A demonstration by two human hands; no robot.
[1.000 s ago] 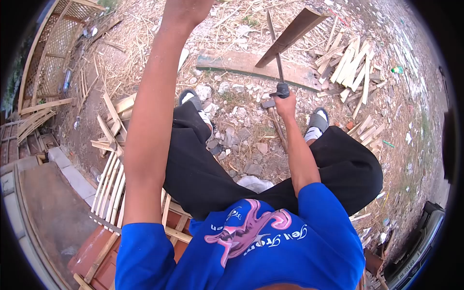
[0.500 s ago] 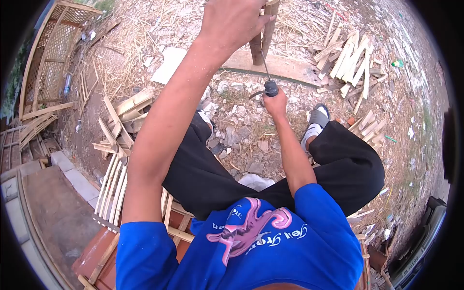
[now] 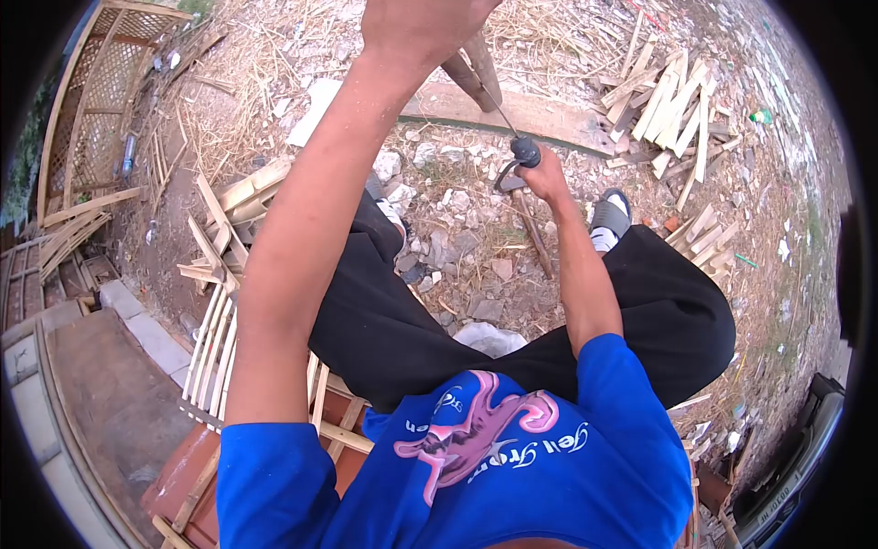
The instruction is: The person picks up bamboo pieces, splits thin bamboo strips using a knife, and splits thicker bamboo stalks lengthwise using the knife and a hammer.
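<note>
At the top edge, my left hand [image 3: 422, 27] is partly cut off beside the upper part of two upright wooden pieces [image 3: 477, 78]; its fingertips are out of view. My right hand [image 3: 541, 174] is closed round the dark handle [image 3: 524, 151] of a long blade with a curved guard. The thin blade runs up from the handle to the gap between the wooden pieces. Their lower ends stand at a long flat board [image 3: 549, 119] lying on the ground. A hammer [image 3: 530, 224] with a wooden shaft lies below my right hand.
Split wood strips [image 3: 677, 110] lie heaped at the upper right, with more pieces [image 3: 700, 240] near my right foot. Another wood pile [image 3: 224, 220] and pale slats [image 3: 212, 352] are on the left. Rubble [image 3: 457, 247] covers the ground between my feet. A lattice panel [image 3: 96, 119] stands far left.
My left hand has come down to the wood from the upper left. The single tilted plank now appears as two parts spread around the blade. My right hand moved left, then back right.
</note>
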